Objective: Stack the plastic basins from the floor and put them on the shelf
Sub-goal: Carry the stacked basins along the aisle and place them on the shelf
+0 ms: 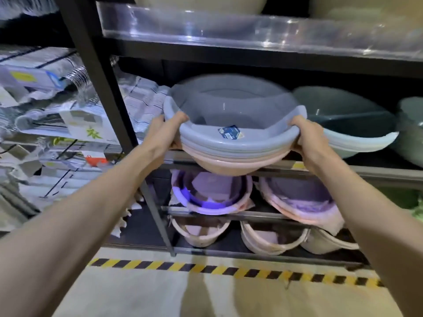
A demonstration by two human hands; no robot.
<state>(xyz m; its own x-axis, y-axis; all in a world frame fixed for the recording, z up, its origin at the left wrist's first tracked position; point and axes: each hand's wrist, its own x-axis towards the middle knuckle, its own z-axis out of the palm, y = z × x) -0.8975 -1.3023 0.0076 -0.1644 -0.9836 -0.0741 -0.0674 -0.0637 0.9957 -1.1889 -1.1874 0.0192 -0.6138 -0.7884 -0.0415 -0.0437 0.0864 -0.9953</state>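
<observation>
A stack of nested plastic basins (238,143), grey-blue ones on top and pink ones beneath, tilts toward me at the front edge of the middle shelf (370,173) of a black metal rack. A small blue label sticks inside the top basin. My left hand (168,131) grips the stack's left rim and my right hand (309,139) grips its right rim. The stack's far side reaches into the shelf opening; its underside is hidden.
Dark green basins (343,117) lie tilted on the same shelf to the right. Pink and purple basins (212,195) fill the lower shelves. A clear tray (251,26) sits on the shelf above. Packaged goods crowd the left rack (57,106). Yellow-black tape (229,269) marks the floor.
</observation>
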